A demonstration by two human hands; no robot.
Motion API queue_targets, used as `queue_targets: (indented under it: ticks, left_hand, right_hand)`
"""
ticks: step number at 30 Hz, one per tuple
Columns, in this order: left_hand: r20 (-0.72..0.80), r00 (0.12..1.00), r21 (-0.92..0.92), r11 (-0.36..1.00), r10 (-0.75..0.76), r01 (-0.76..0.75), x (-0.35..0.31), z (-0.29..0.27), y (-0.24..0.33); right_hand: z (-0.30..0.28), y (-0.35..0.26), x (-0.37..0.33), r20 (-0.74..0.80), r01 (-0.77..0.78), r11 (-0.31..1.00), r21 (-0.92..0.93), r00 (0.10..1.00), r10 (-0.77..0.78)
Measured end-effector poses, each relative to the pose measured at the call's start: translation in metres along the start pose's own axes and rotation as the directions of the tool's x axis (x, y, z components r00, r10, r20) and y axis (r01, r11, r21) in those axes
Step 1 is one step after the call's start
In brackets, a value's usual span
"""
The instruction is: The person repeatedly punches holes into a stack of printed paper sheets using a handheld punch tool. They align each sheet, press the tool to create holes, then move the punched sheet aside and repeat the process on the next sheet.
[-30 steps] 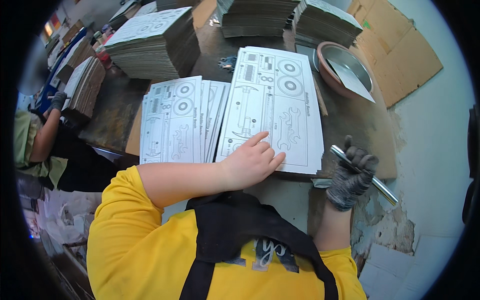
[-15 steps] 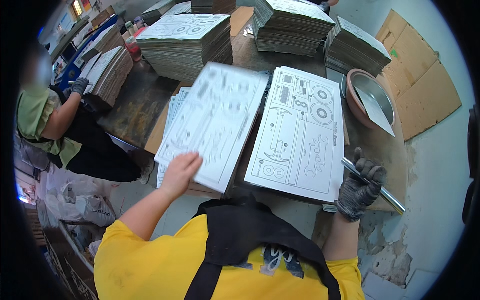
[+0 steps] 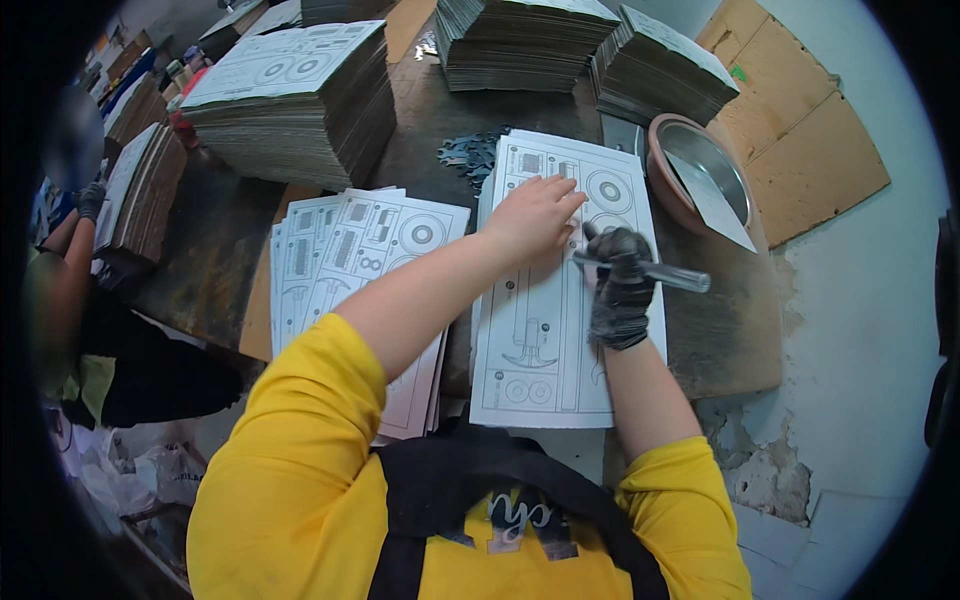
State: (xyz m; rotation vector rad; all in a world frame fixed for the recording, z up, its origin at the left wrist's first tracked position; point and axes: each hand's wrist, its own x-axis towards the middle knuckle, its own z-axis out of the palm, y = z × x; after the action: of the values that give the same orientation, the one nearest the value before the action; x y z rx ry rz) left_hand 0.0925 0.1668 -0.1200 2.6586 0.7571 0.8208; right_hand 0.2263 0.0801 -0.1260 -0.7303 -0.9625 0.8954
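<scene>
My bare left hand (image 3: 537,213) lies with its fingers stretched out on the upper part of a printed white board (image 3: 540,395), which tops a stack in front of me. Line drawings of wheels, tools and small parts cover the board. In a dark glove, my right hand (image 3: 624,295) is closed round a shiny metal rod (image 3: 680,276), held slantwise over the board's right side. To the left, more printed boards (image 3: 425,225) lie in a loosely fanned pile, partly under my left forearm. Small blue-grey cut pieces (image 3: 468,155) are heaped beyond the stack.
Tall stacks of boards (image 3: 280,120) stand at the back left, with another stack (image 3: 520,55) at the back. A round pink-rimmed basin (image 3: 655,170) holding a sheet is at the right. Cardboard (image 3: 800,130) leans on the wall. A co-worker's gloved hand (image 3: 90,200) rests by boards at far left.
My left hand has let go of the board it was moving onto the left pile and has crossed to the right stack. My right hand has brought the rod inward over the board.
</scene>
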Motion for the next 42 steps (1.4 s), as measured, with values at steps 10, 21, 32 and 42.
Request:
queue_targets:
  ticks: [10,21,32,42]
  left_hand:
    - [0.071,0.995,0.14,0.989,-0.065,0.055,0.006,0.025,-0.008]
    - [0.129,0.985,0.207,0.974,-0.116,0.088,0.009,0.024,-0.002]
    - [0.155,0.988,-0.125,0.992,-0.01,0.03,-0.045,-0.011,0.065]
    - [0.422,0.86,0.132,0.918,0.289,-0.373,-0.116,-0.04,0.155]
  right_hand:
    - [-0.004,0.007,-0.007,0.081,0.012,0.888,-0.459,0.996,0.028]
    - [0.03,-0.074,-0.165,0.412,0.247,0.832,-0.497,0.911,-0.024]
    - [0.012,-0.108,-0.165,-0.172,0.071,0.995,-0.077,0.982,-0.083]
    - [-0.039,-0.151,-0.152,-0.232,0.291,0.957,-0.011,0.93,-0.285]
